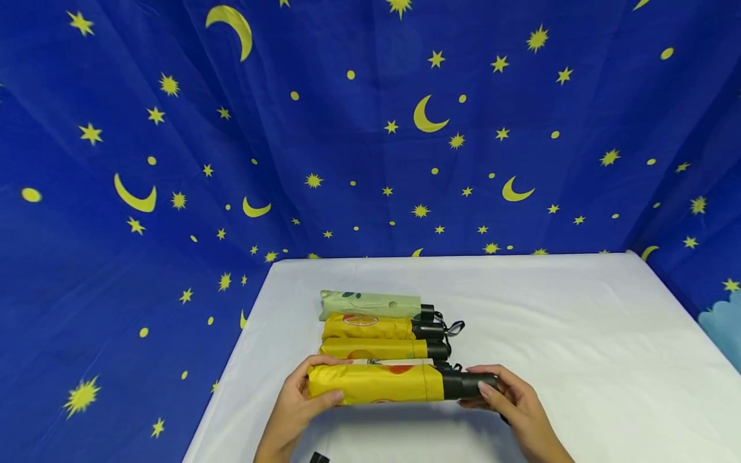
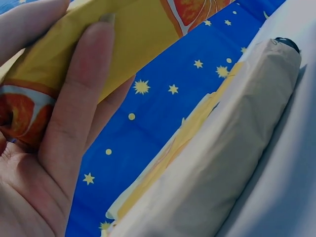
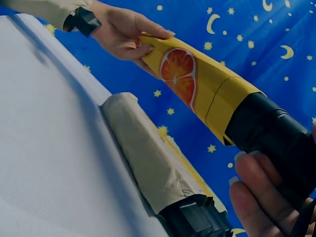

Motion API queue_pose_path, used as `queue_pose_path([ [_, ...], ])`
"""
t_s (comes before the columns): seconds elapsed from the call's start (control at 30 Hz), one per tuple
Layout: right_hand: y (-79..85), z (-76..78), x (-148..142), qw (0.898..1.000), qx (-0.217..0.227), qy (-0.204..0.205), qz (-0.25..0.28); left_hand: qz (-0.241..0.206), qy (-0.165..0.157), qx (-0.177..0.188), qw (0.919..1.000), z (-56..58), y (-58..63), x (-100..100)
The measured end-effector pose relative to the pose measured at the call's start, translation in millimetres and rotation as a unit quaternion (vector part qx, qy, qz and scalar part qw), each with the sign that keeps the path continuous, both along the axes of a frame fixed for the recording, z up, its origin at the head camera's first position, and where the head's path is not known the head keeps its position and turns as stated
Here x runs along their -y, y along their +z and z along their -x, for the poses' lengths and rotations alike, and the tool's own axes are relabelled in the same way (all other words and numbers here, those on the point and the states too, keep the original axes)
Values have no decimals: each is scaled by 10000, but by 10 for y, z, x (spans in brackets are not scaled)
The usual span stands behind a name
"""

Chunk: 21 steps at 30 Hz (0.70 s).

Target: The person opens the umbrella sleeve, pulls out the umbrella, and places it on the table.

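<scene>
A folded yellow umbrella (image 1: 382, 384) with a citrus print is held level above the table's near part. My left hand (image 1: 296, 402) grips its sleeved end, thumb in front and fingers behind. At the other end my right hand (image 1: 515, 405) holds the black handle (image 3: 276, 133) between thumb and fingers. Behind it, folded umbrellas lie in a row: a cream one (image 3: 143, 153), mostly hidden in the head view, a yellow one (image 1: 382, 348), another yellow one with an orange slice (image 1: 382, 326), and a pale green one (image 1: 376, 305) farthest back. Their handles all point right.
A white cloth (image 1: 608, 360) covers the table. Blue curtain (image 1: 370, 128) with yellow stars and moons hangs behind and at both sides. A black wrist strap (image 1: 455, 328) loops off one handle. Near the bottom edge a small black object (image 1: 319, 458) shows partly.
</scene>
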State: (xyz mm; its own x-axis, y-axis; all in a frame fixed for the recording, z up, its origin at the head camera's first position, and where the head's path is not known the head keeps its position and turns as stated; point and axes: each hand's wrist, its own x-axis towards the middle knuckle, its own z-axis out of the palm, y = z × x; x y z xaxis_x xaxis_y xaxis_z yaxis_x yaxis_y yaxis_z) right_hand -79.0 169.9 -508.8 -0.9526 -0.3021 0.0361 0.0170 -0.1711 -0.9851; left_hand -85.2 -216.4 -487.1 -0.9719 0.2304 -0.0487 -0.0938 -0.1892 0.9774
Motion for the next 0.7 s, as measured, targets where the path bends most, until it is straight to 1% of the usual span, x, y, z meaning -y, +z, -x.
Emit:
queue_pose_path([
  [0.07,-7,-5,-21,10000,-1,-13,2,-46,-33,13,10000,-4,-1,-1],
  [0.27,-34,-35,-63,10000,-59,-19,-33,-117,-170,-165,9996,-13,-27,-10],
  [0.47,-29,-38,-81,9998,-151,-101,-7,-227,-142,-180,9995,-35,-30,12],
  [0.6,-18,-41,-93,9999,-142,-96,-15,-191,-104,-218,9995,-39,-31,25],
  [0.7,-14,-53,-111,9998,-84,-174,-23,-129,7,-285,9995,-48,-39,36],
])
